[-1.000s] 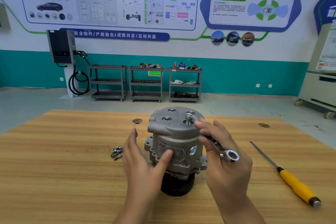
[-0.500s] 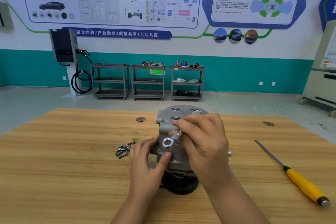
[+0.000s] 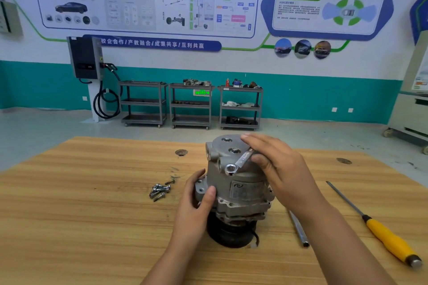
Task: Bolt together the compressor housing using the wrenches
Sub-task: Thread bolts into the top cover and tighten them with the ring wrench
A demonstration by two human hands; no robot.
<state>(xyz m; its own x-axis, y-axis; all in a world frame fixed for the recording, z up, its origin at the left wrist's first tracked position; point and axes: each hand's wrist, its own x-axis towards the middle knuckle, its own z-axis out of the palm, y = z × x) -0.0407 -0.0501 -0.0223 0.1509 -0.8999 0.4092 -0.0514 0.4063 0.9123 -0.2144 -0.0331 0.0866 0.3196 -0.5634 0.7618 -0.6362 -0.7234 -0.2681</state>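
Note:
A grey metal compressor housing (image 3: 240,190) stands upright on its black pulley in the middle of the wooden table (image 3: 69,227). My left hand (image 3: 196,201) grips its left side, thumb on a mounting lug. My right hand (image 3: 278,169) lies over the housing's top right and holds a silver wrench (image 3: 240,161). The wrench's ring end points down-left past the top edge; its other end is hidden under my fingers. A bolt head (image 3: 234,150) sits in the top cover. Several loose bolts (image 3: 161,190) lie to the left of the housing.
A steel socket bar (image 3: 298,229) lies just right of the housing. Further right lies a yellow-handled screwdriver (image 3: 379,231), pointing away from me. Two round holes (image 3: 181,152) are in the tabletop at the back. Grey shelf carts stand along the far wall.
My right hand has swung the wrench from pointing right and towards me round to the left across the housing top. The left hand has shifted further up the housing's left side.

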